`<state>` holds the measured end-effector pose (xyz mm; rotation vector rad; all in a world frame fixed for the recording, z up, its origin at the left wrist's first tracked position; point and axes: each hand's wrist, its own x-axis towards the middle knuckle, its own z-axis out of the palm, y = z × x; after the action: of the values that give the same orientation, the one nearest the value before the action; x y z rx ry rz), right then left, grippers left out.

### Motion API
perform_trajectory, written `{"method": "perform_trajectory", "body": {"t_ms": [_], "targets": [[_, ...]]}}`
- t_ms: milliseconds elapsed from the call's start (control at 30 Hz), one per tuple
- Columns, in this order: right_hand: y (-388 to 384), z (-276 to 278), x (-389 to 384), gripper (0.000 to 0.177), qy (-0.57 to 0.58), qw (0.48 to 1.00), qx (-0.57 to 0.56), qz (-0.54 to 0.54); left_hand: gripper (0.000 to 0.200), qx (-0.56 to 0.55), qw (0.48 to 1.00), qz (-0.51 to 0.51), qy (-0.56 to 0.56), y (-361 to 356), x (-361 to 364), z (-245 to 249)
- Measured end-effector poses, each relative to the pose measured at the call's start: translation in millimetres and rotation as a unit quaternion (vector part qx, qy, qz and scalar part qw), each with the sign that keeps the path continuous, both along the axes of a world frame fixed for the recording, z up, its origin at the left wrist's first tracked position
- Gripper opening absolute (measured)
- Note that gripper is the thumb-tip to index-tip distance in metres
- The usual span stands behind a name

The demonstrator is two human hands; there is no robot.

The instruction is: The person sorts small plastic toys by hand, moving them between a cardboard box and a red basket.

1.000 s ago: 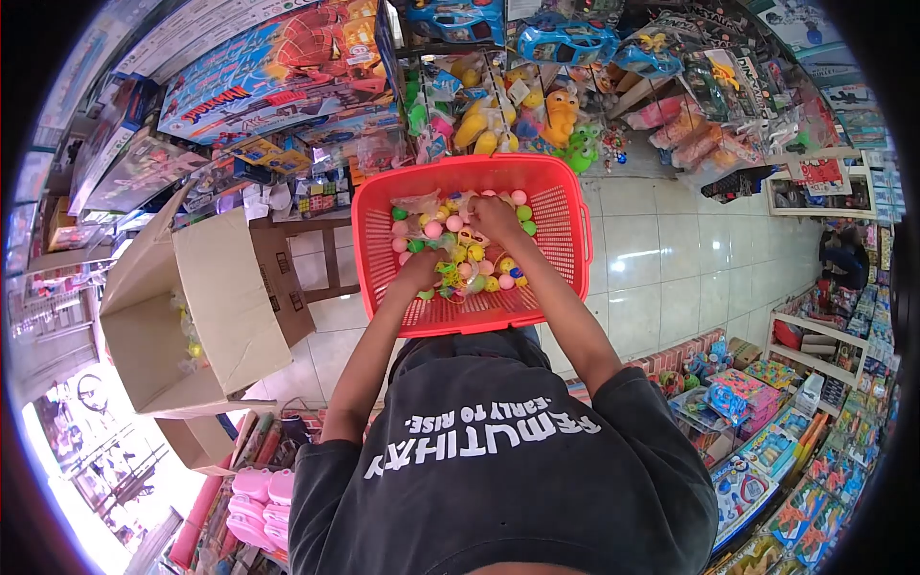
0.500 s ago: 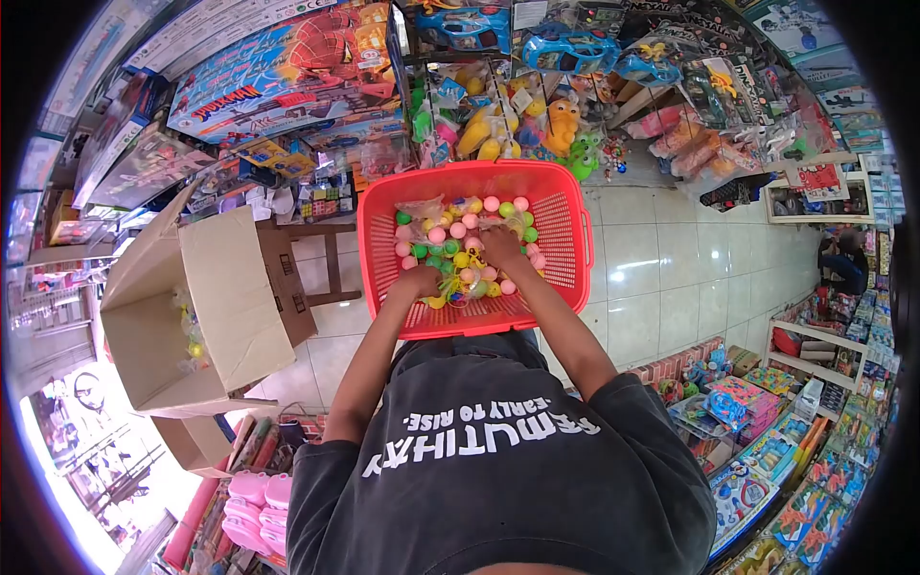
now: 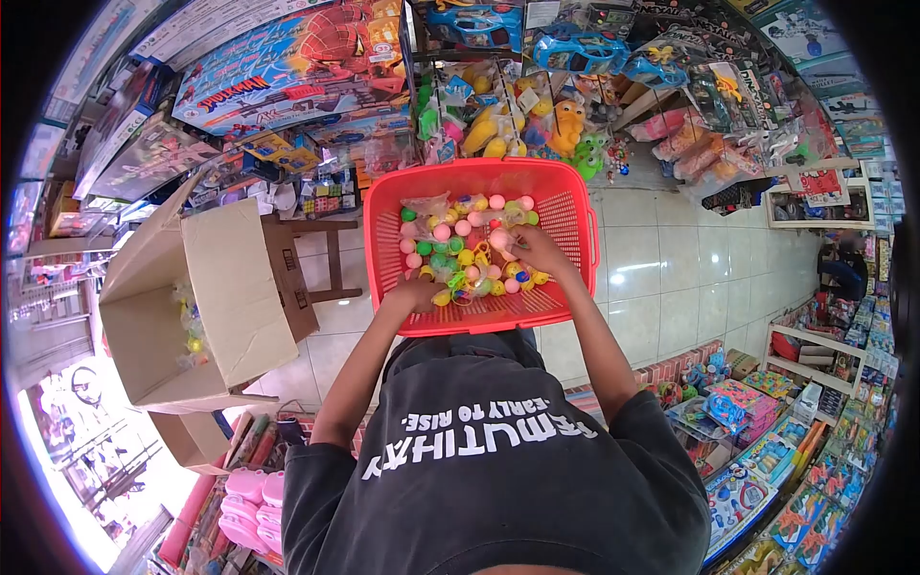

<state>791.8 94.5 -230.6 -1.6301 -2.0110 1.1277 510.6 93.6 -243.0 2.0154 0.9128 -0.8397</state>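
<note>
A red plastic basket (image 3: 383,220) with slatted sides stands in front of me. Inside lie small balls in pink, green and yellow, mixed with little yellow toys and clear plastic wrapping (image 3: 431,205). My right hand (image 3: 539,251) is over the right part of the pile, its fingertips closed on a pink ball (image 3: 499,240). At the basket's near left side, my left hand (image 3: 416,289) reaches down with curled fingers, next to a yellow toy (image 3: 441,298) and a green stringy toy (image 3: 457,281). Whatever its fingers grip is hidden.
An open cardboard box (image 3: 240,287) with some wrapped toys inside stands at left. Boxed and bagged toys (image 3: 287,81) fill the shelves beyond the basket. More packaged toys (image 3: 747,402) lie at right. A person (image 3: 843,273) is far right on the tiled floor (image 3: 632,254).
My right hand has moved right and toward me, now with a pink ball at its fingertips. My left hand has shifted slightly within the basket's near left side. The basket appears slightly farther right.
</note>
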Motion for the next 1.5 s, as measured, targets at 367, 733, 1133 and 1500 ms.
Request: {"method": "perform_trajectory", "body": {"t_ms": [367, 733, 1133, 1500], "targets": [[17.0, 64.6, -49.2, 0.02, 0.219, 0.976, -0.003, -0.01, 0.059, 0.161, 0.89, 0.238, -0.353, 27.7, -4.7, 71.1], [30.4, 31.8, -98.4, 0.023, 0.382, 0.903, -0.196, 0.023, 0.028, -0.046, 0.764, 0.472, -0.437, 22.2, -21.9, 55.4], [16.8, -48.1, -117.3, 0.04, -0.128, 0.963, -0.065, 0.227, 0.027, -0.255, 0.477, 0.62, -0.568, 13.8, -32.6, 83.2], [13.2, -77.1, -109.2, 0.037, -0.108, 0.975, 0.012, 0.191, 0.035, -0.25, 0.452, 0.644, -0.564, 8.1, -33.2, 76.7]]}}
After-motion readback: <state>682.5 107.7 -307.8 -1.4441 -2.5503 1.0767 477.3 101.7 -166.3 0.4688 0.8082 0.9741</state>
